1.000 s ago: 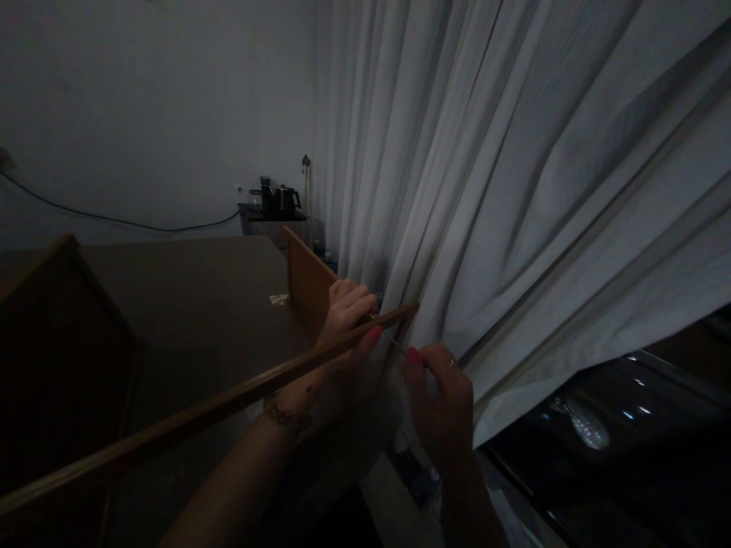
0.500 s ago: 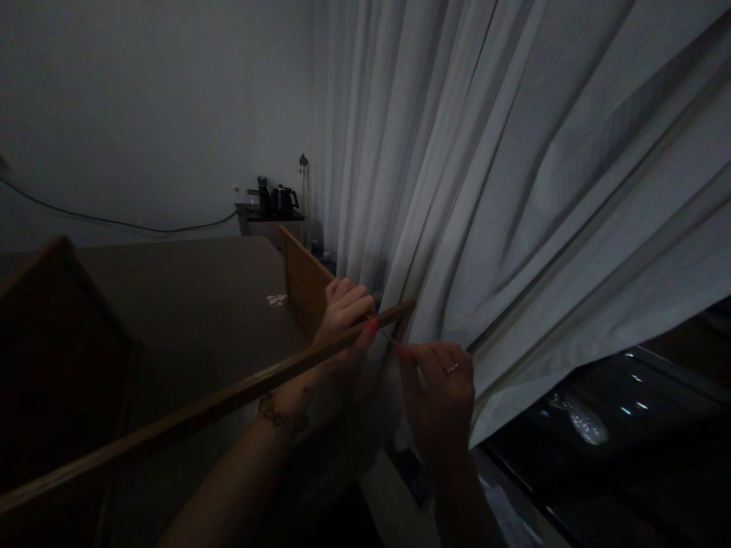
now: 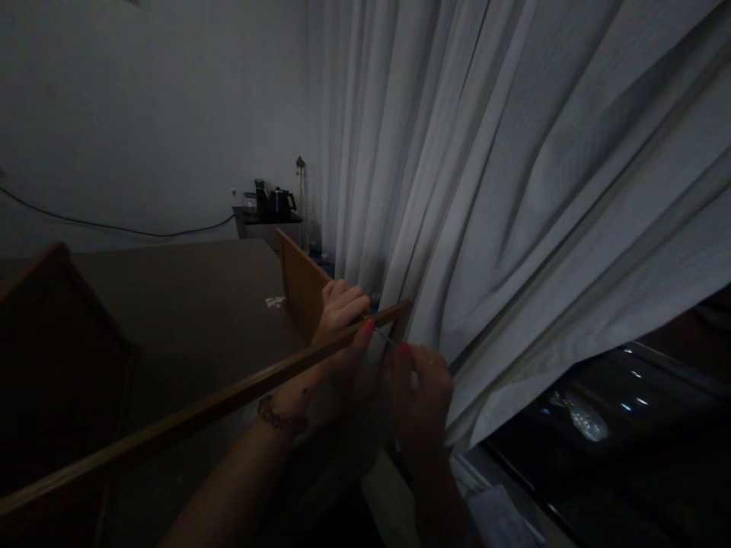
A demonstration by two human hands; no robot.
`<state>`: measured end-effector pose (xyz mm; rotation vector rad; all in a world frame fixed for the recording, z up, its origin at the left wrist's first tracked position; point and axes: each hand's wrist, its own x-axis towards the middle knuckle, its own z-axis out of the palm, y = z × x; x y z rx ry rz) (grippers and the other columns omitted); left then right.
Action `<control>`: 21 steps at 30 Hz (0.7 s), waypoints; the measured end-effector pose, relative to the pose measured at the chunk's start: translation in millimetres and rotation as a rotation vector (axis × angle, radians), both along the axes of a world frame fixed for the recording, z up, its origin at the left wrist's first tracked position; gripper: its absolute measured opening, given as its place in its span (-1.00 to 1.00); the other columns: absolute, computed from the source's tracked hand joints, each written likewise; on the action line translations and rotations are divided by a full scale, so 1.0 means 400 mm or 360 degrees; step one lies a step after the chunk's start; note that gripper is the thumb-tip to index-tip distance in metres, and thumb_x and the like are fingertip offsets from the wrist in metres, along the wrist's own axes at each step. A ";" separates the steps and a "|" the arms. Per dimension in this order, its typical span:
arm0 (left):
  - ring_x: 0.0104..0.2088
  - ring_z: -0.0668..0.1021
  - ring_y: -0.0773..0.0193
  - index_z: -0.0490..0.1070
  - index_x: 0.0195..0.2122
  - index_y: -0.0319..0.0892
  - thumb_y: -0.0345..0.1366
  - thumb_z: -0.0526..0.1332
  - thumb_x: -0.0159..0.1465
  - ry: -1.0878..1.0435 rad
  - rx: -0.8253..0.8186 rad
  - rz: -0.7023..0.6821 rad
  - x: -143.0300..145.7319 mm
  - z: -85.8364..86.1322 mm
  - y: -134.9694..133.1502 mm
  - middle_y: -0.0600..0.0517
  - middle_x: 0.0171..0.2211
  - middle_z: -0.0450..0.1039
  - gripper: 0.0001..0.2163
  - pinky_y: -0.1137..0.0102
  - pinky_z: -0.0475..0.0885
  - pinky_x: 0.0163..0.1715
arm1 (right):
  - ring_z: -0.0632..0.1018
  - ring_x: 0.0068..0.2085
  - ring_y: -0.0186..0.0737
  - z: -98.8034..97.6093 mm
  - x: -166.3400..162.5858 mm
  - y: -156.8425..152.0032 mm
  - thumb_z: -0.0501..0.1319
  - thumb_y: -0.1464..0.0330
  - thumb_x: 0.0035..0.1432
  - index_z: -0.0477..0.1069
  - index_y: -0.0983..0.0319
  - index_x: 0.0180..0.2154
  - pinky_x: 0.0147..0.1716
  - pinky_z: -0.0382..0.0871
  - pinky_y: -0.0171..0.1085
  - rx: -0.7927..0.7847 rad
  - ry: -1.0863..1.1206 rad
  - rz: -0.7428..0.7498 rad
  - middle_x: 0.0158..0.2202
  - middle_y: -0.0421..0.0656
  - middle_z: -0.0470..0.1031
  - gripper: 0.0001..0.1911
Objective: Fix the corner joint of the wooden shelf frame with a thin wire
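Note:
A long wooden panel point(image 3: 245, 390) runs edge-on from the lower left to the middle. My left hand point(image 3: 346, 308) is closed around it near its far end, thumb on the near side and fingers behind. Another wooden panel point(image 3: 302, 278) stands upright just beyond that hand. A thin metal rod point(image 3: 384, 335), looking like a hex key, reaches from the panel's edge by my left thumb to my right hand point(image 3: 422, 384). My right fingers are pinched on its outer end. Where the rod meets the wood is too dark to make out.
A white curtain point(image 3: 434, 190) hangs close on the right. To the left, a dark panel point(image 3: 51, 327) stands on a brown surface point(image 3: 194, 281), with small white pieces point(image 3: 275, 302) farther back. A kettle point(image 3: 281, 200) sits on a cabinet. Glossy dark furniture point(image 3: 617, 411) lies lower right.
My right hand has turned and shifted slightly left and inward, still pinching the rod. The left hand stays on the panel. The view has shifted a little.

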<state>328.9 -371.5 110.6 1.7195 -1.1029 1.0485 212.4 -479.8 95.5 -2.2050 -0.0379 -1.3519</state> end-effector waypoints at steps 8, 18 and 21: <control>-0.38 0.28 0.17 0.15 -0.51 -0.11 0.06 -0.22 0.40 0.0029 0.0007 0.0006 -0.004 0.002 -0.002 0.06 -0.53 0.18 -0.54 0.20 0.16 -0.21 | 0.32 -0.69 -0.38 0.046 -0.023 0.012 -0.08 0.14 0.43 0.27 0.18 -0.68 -0.59 0.13 -0.32 0.0460 0.0411 0.0379 -0.76 -0.28 0.27 -0.37; -0.38 0.30 0.17 0.15 -0.51 -0.12 0.04 -0.20 0.41 0.0048 0.0070 -0.0031 -0.014 0.016 0.008 0.06 -0.53 0.20 -0.54 0.21 0.17 -0.24 | 0.48 -0.39 -0.30 0.009 0.010 0.012 0.08 0.10 0.34 0.33 0.16 -0.18 -0.40 0.36 -0.33 0.0895 0.0172 0.0614 -0.39 -0.22 0.45 -0.73; -0.38 0.30 0.18 0.11 -0.52 -0.12 -0.01 -0.15 0.41 0.0051 0.0061 -0.0055 -0.020 0.022 0.010 0.07 -0.53 0.18 -0.58 0.22 0.17 -0.25 | 0.42 -0.44 -0.34 0.016 0.010 0.005 0.18 0.09 0.27 0.32 0.15 -0.24 -0.46 0.32 -0.37 0.1012 0.0108 0.0704 -0.42 -0.27 0.38 -0.74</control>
